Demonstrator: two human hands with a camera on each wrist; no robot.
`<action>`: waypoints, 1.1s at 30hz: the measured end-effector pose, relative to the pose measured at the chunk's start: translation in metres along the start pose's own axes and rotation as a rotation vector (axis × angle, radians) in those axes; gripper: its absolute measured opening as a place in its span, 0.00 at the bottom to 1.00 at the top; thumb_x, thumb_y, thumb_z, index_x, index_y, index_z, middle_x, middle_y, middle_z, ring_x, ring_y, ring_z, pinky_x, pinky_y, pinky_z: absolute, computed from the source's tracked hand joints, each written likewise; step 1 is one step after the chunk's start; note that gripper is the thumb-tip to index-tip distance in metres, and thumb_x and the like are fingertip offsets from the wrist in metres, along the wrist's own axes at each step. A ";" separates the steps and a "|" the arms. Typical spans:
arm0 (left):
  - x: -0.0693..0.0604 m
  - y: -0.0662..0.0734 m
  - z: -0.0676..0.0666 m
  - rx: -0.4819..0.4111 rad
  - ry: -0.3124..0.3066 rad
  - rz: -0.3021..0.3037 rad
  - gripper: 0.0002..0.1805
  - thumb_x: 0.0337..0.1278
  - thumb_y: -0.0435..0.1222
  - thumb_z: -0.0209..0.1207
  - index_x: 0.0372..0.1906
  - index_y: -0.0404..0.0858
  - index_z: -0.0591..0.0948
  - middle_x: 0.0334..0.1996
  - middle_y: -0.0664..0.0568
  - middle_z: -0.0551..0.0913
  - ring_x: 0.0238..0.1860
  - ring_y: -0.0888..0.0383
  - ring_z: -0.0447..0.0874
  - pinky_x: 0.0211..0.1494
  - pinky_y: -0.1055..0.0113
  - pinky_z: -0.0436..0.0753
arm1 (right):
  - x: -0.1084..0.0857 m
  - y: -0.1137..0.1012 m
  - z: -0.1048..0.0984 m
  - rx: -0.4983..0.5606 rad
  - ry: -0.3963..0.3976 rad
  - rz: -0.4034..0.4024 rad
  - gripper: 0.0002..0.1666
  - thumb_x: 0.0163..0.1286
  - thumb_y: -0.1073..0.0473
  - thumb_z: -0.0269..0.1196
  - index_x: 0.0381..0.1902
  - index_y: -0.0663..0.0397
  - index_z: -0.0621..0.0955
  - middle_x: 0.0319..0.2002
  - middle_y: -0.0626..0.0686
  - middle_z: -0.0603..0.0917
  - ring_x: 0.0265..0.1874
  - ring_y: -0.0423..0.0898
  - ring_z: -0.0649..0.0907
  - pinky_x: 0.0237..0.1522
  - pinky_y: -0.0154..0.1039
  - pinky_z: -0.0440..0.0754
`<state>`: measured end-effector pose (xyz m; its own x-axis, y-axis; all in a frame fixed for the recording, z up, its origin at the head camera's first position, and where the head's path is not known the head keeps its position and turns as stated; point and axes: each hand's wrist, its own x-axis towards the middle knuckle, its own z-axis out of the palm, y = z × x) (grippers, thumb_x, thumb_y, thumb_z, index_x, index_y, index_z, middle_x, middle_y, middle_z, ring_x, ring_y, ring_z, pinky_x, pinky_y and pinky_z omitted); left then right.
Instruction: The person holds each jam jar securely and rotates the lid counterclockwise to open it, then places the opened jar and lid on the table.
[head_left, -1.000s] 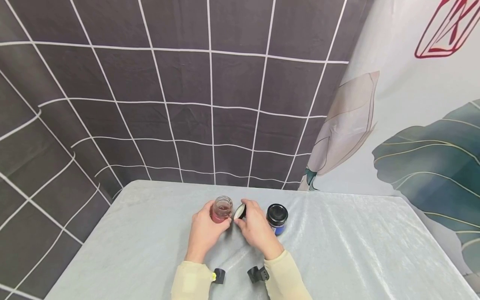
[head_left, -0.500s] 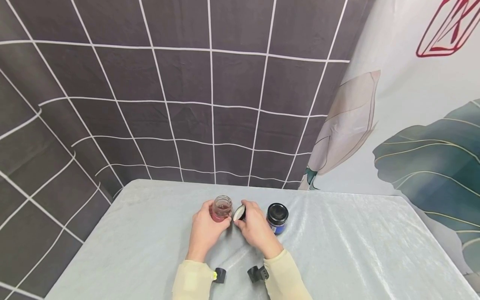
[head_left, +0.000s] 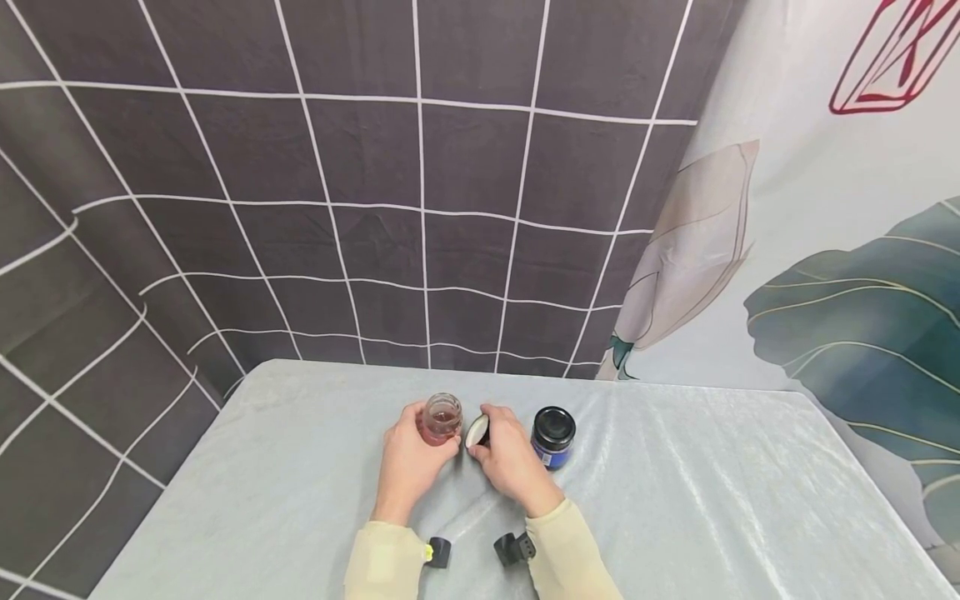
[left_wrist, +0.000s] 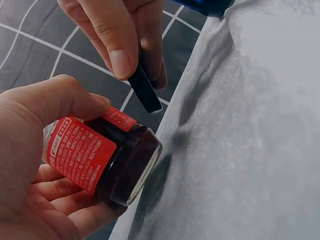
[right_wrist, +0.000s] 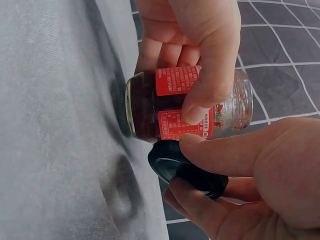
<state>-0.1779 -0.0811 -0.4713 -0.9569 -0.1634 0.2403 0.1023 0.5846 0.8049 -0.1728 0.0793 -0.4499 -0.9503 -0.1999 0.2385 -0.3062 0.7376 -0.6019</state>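
An uncapped glass jar (head_left: pixel 441 417) with a red label (left_wrist: pixel 82 152) and dark contents is gripped around its side by the left hand (head_left: pixel 411 462). Its mouth faces up in the head view. Just to its right, the right hand (head_left: pixel 516 462) pinches a black lid (head_left: pixel 478 431) between thumb and fingers, tilted with the pale inside toward the jar. The right wrist view shows the lid (right_wrist: pixel 182 170) beside the jar (right_wrist: pixel 145 107), near its label. Right of the right hand stands a second jar (head_left: pixel 554 428) with a black lid and blue label.
A pale grey cloth (head_left: pixel 675 500) covers the table. Behind it hangs a dark curtain (head_left: pixel 367 150) with white grid lines, and a white one (head_left: pixel 795 208) with leaf prints hangs at the right. Each wrist carries a small black device (head_left: pixel 438 552).
Both hands keep their holds and have barely moved. The lid is tilted slightly differently beside the jar.
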 end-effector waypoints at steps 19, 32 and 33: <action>-0.001 -0.001 0.000 0.003 -0.003 -0.011 0.34 0.39 0.40 0.76 0.55 0.34 0.78 0.41 0.44 0.86 0.43 0.50 0.85 0.49 0.53 0.82 | 0.000 0.007 0.008 -0.004 -0.043 -0.015 0.34 0.56 0.68 0.73 0.58 0.76 0.74 0.52 0.69 0.80 0.55 0.63 0.80 0.60 0.54 0.76; -0.001 0.001 0.000 -0.011 -0.007 -0.023 0.35 0.39 0.40 0.76 0.56 0.34 0.77 0.41 0.44 0.86 0.43 0.50 0.85 0.49 0.53 0.82 | 0.001 0.008 0.008 0.014 -0.069 0.001 0.34 0.57 0.67 0.73 0.59 0.76 0.74 0.53 0.69 0.80 0.57 0.62 0.80 0.61 0.54 0.75; -0.001 0.001 0.000 -0.009 -0.005 -0.020 0.34 0.39 0.40 0.76 0.56 0.33 0.78 0.41 0.44 0.86 0.43 0.50 0.85 0.49 0.53 0.82 | 0.001 0.008 0.009 0.015 -0.069 0.001 0.34 0.57 0.67 0.73 0.59 0.76 0.74 0.53 0.69 0.80 0.57 0.62 0.80 0.61 0.54 0.75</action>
<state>-0.1770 -0.0802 -0.4710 -0.9602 -0.1708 0.2209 0.0852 0.5742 0.8143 -0.1765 0.0793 -0.4609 -0.9521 -0.2433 0.1851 -0.3054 0.7285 -0.6133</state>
